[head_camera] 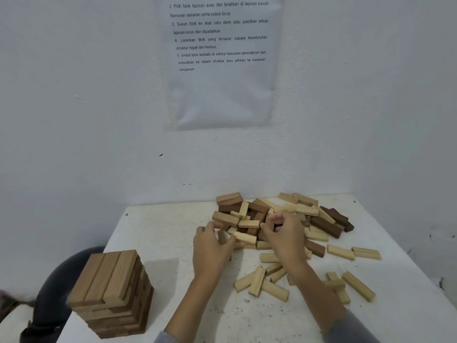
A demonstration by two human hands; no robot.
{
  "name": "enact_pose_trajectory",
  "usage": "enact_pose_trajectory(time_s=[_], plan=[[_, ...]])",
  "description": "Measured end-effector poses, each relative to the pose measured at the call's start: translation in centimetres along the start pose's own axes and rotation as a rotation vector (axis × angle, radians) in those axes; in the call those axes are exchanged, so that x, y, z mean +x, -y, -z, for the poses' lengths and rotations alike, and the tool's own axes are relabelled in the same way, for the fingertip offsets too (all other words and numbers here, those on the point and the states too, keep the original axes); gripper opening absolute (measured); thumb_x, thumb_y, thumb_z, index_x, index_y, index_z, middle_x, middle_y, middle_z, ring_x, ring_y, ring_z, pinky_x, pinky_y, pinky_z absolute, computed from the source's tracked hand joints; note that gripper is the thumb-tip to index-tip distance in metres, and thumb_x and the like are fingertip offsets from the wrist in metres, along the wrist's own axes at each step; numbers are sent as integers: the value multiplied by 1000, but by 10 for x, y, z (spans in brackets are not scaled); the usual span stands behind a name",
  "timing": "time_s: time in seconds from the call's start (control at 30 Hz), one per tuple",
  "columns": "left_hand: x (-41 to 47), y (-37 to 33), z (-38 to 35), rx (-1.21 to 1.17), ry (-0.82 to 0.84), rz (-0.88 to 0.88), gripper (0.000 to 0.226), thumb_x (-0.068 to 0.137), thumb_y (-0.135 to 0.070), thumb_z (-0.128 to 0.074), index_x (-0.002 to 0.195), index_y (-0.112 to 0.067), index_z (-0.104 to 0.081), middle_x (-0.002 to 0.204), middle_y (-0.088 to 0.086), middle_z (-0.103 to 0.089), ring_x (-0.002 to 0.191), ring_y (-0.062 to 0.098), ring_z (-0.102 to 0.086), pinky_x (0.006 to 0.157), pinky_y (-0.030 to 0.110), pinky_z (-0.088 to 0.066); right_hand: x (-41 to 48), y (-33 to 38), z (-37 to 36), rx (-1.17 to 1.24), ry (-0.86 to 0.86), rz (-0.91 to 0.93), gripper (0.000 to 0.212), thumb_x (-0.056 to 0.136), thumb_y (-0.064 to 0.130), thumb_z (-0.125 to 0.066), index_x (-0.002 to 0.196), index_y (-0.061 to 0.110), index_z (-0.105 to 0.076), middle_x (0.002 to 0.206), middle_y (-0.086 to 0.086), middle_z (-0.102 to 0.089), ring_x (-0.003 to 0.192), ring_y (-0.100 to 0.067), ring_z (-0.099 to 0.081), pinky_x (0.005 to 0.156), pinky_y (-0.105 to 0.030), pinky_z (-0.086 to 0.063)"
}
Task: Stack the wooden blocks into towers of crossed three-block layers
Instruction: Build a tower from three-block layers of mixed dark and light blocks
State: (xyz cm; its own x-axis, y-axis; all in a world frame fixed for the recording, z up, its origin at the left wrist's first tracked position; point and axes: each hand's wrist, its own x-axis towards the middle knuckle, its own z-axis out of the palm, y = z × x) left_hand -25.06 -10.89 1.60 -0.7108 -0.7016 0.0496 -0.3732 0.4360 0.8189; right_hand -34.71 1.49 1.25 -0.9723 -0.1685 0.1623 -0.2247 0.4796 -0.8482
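Tower [111,276] set at bench [153,231] corner, apart from block pile [306,211], presumably to avoid knocks. Left grip [212,246] curled round dark block [222,237]; right grip [284,233] curled into pile, hold indiscernible.

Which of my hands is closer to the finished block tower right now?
Left. The left hand, gripping a dark block at the loose pile's left edge, is right of the tower; the right hand is farther right, over the pile's middle.
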Motion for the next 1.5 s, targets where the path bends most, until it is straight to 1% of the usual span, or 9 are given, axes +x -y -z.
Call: enact_pose_trajectory(time_s=[0.23, 0.37, 0.57, 0.67, 0.83, 0.97, 1.13, 1.27, 1.5], plan=[[4, 11, -4, -5, 14, -80, 16, 86, -18, -70, 101, -23, -64, 92, -6, -52, 85, 12, -55, 73, 17, -43, 1, -4, -8, 8, -13, -15, 37, 78, 5, -74, 110, 10, -58, 101, -2, -58, 98, -20, -58, 83, -34, -52], [6, 13, -3, -99, 12, -74, 18, 89, -8, -64, 102, -19, -65, 95, -3, -62, 86, 10, -61, 75, 20, -49, -3, 0, -4, 67, 9, -46, 45, 77, 5, -74, 117, 15, -56, 92, 2, -60, 80, -10, -61, 66, -24, -51], [3, 7, 4, -253, -116, -94, 15, 100, -23, -49, 113, -25, -57, 109, -5, -55, 91, 5, -57, 75, 21, -47, -3, 3, 4, 102, -19, 0, 45, 77, 7, -72, 112, 28, -52, 98, 1, -60, 89, -14, -60, 73, -29, -53], [5, -3, 8, -399, -91, -49, 17, 102, -23, -41, 110, -28, -55, 109, -6, -45, 89, 10, -57, 81, 24, -46, 2, 18, 8, 289, 119, -17, 21, 92, 13, -58, 110, 23, -54, 95, -1, -55, 76, -11, -55, 57, -12, -43], [21, -9, 13, -576, -36, 78, 17, 99, -22, -44, 100, -29, -60, 108, 7, -52, 81, 13, -49, 77, 27, -41, 24, 35, 2, 323, 310, 9, 30, 92, -2, -31, 103, 24, -42, 68, -2, -33, 57, -11, -29, 52, -25, -27], [35, -10, 14, -639, -12, 66, 13, 98, -28, -51, 102, -35, -62, 118, 5, -53, 90, 14, -52, 81, 28, -43, 51, 44, -5, 208, 372, 127, 20, 94, 8, -45, 109, 20, -50, 59, 3, -32, 50, -9, -30, 48, -20, -27], [48, -7, 11, -628, 10, 29, 18, 97, -27, -54, 110, -39, -59, 120, 5, -54, 91, 11, -52, 76, 21, -43, 89, 32, -21, -71, 385, 271, 22, 82, 29, -75, 103, 26, -69, 75, 4, -58, 62, -8, -50, 63, -28, -43], [52, -4, 7, -619, 9, 25, 18, 97, -29, -54, 112, -39, -59, 121, -2, -54, 104, 13, -55, 81, 22, -46, 103, 28, -30, -222, 473, 258, 36, 77, 40, -78, 109, 25, -70, 77, 12, -54, 68, -2, -48, 59, -22, -36], [52, 0, 3, -603, 13, 44, 17, 97, -29, -54, 110, -38, -59, 118, 3, -56, 100, 14, -56, 82, 25, -48, 109, 30, -34, -218, 519, 152, 17, 78, 31, -79, 93, 22, -77, 62, 6, -49, 58, -3, -44, 53, -22, -31]])
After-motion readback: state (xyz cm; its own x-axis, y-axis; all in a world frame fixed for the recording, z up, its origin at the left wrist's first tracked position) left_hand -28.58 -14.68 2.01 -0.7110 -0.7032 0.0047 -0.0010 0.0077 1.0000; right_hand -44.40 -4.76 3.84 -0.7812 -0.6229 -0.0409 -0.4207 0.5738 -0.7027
